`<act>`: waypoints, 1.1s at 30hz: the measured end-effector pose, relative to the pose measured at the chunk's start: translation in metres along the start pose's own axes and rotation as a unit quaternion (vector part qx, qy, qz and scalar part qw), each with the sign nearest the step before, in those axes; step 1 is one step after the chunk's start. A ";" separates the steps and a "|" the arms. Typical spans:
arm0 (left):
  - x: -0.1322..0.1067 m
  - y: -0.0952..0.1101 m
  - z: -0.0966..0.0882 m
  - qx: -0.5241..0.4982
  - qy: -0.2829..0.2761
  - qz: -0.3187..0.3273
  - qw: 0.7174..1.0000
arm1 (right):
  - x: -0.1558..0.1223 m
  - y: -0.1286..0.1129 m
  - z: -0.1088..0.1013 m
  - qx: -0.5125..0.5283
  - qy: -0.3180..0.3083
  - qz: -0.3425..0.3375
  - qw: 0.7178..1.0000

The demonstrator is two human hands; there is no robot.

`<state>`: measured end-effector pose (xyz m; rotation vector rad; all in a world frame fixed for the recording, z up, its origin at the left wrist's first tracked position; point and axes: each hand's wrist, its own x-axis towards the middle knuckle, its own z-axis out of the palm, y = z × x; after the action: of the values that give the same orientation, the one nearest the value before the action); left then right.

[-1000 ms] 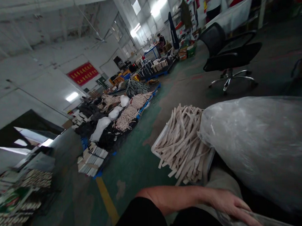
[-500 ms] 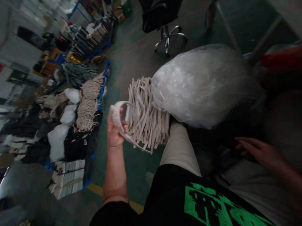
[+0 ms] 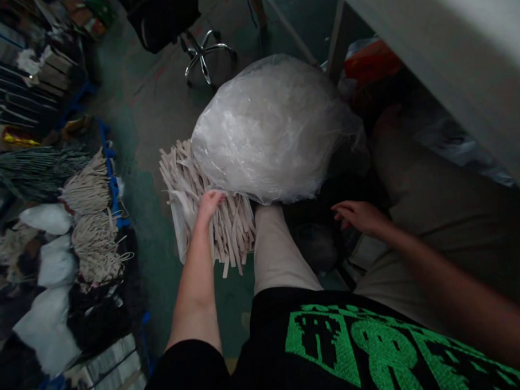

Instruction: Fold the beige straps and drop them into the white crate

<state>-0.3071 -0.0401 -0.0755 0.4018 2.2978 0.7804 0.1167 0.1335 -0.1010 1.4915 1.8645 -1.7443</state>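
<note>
Left hand (image 3: 211, 205) over strips (image 3: 233, 230), fingers I can't read | right hand (image 3: 359, 215), fingers loosely curled | bag (image 3: 265, 126) overlapping bin's (image 3: 178, 236) edge, likely kept handy

Beige flat fabric-like strips (image 3: 233, 228), a thick loose heap: right under and around the left hand (image 3: 211, 204). Mostly running lengthwise, some crossed, ends uneven; near ends hang past the edge on the wrist side. Can't tell if one's gripped. Heap sits in a white shallow plastic-looking bin (image 3: 178, 224), side wall visible just left of the hand. Big clear plastic bag (image 3: 266, 131), bulging, whitish, wrinkled: just beyond and right of the hand, overlapping the heap's far right corner.
</note>
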 end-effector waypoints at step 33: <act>0.056 0.146 0.160 -0.380 -0.078 -0.122 0.913 | 0.161 0.002 0.089 0.413 -0.039 0.150 0.898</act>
<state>-0.2288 0.1667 -0.1074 -0.1731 1.6744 1.3600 -0.0014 0.1434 -0.2422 1.7739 0.7666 -2.5075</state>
